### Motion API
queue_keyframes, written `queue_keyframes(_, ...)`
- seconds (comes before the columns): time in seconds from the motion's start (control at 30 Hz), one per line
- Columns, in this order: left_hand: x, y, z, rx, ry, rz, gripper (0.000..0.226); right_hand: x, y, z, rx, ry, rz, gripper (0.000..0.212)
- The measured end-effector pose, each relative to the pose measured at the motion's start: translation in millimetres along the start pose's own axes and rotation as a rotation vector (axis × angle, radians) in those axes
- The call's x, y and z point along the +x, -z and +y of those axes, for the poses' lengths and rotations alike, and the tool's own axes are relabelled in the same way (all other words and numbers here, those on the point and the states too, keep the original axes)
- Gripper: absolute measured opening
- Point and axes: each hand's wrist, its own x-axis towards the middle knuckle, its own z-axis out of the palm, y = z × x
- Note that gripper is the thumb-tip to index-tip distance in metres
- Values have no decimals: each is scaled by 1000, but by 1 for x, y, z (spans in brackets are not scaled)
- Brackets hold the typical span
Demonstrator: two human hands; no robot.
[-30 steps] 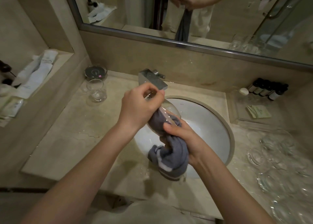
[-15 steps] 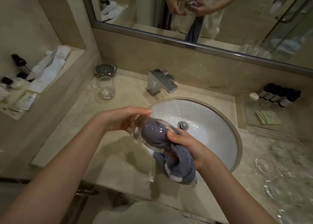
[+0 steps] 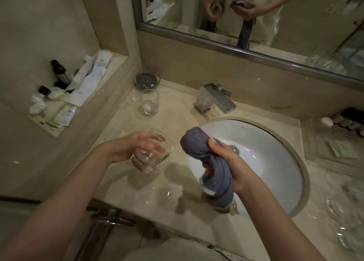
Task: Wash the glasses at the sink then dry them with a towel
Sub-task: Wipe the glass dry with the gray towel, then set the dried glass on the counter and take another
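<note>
My left hand holds a clear stemless glass above the beige counter, left of the sink, its fingers curled round the glass's side. My right hand grips a bunched grey-blue towel over the left edge of the white basin. Glass and towel are apart, with a gap between them. A second clear glass stands upright on the counter at the back left. Several more glasses lie blurred on the counter at the far right.
A chrome faucet stands behind the basin. A dark round dish sits behind the standing glass. Toiletry tubes and small bottles fill a wall ledge at left. Dark bottles and a packet tray are at right. A mirror hangs above.
The towel has come out of the glass. My left hand has carried the glass to the left over the counter, while my right hand keeps the towel over the basin's edge.
</note>
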Motion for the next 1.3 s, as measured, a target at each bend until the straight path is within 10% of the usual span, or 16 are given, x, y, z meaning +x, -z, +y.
queue_keyframes(0.17, 19, 27, -13, 58, -146, 571, 83, 27, -23, 16, 19, 127, 194, 19)
queue_keyframes(0.37, 49, 50, -19, 94, -185, 793, 83, 61, -45, 31, 51, 152, 386, 40)
queue_keyframes(1.3, 107, 84, -22, 383, -96, 740, 104, 95, -43, 54, 108, 157, 538, 24)
